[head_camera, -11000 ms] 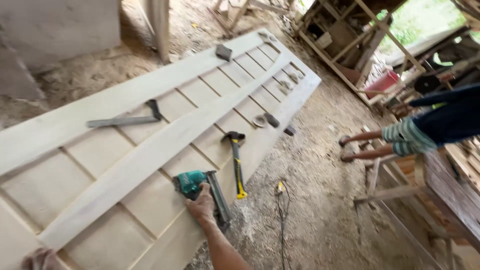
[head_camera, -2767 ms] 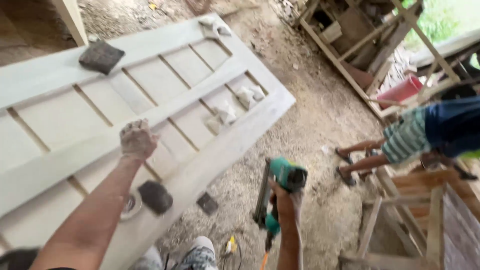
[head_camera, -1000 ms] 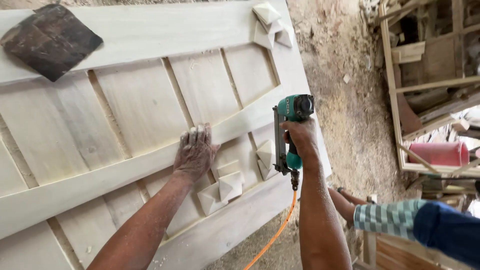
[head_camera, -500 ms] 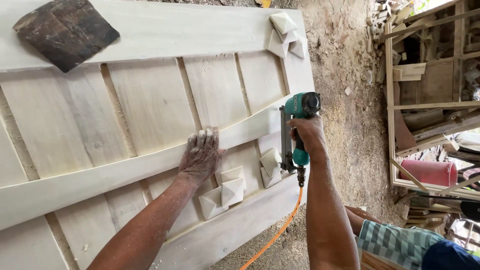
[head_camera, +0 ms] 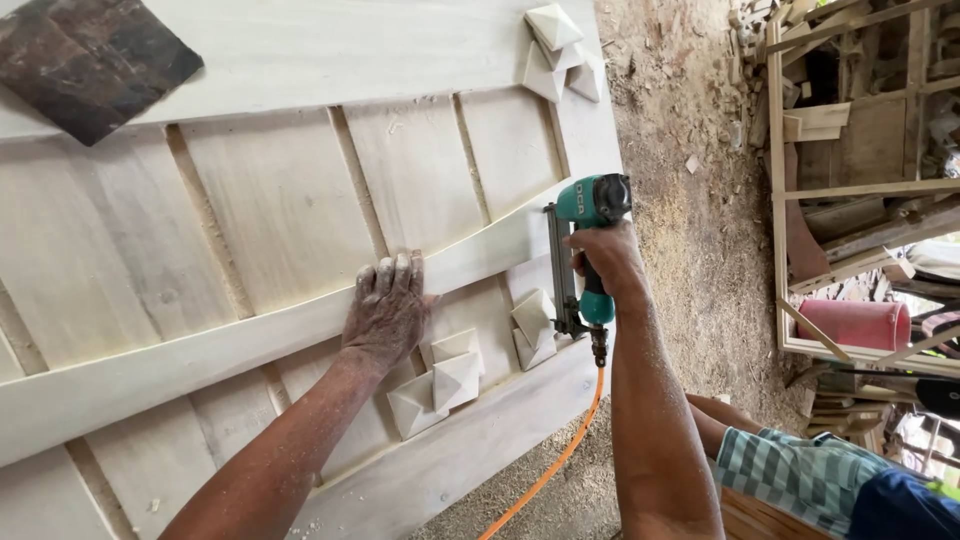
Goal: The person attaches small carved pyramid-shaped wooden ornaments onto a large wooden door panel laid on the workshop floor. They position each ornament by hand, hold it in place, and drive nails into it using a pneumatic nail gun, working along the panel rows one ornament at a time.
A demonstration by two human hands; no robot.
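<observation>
A large pale wooden door panel [head_camera: 250, 210] lies flat below me, with a diagonal brace [head_camera: 200, 345] running across its boards. My left hand [head_camera: 388, 308] presses flat on that brace, fingers together. My right hand [head_camera: 605, 262] grips a teal and black nail gun [head_camera: 583, 250] held upright at the brace's right end, its long magazine against the wood. An orange air hose [head_camera: 560, 455] hangs from the gun's base. Several small pyramid-shaped wooden blocks [head_camera: 450, 378] lie loose on the boards just right of my left hand.
A dark square sanding pad [head_camera: 90, 60] rests at the top left. More pyramid blocks [head_camera: 555, 50] sit near the top right corner. Sawdust-covered ground [head_camera: 690, 200] lies to the right, with wooden frames [head_camera: 860, 190], a pink bucket [head_camera: 855, 322] and another person's legs [head_camera: 800, 470].
Over the last second my left hand has stayed pressed on the brace and the nail gun has held its place at the brace's end. The view has shifted slightly closer.
</observation>
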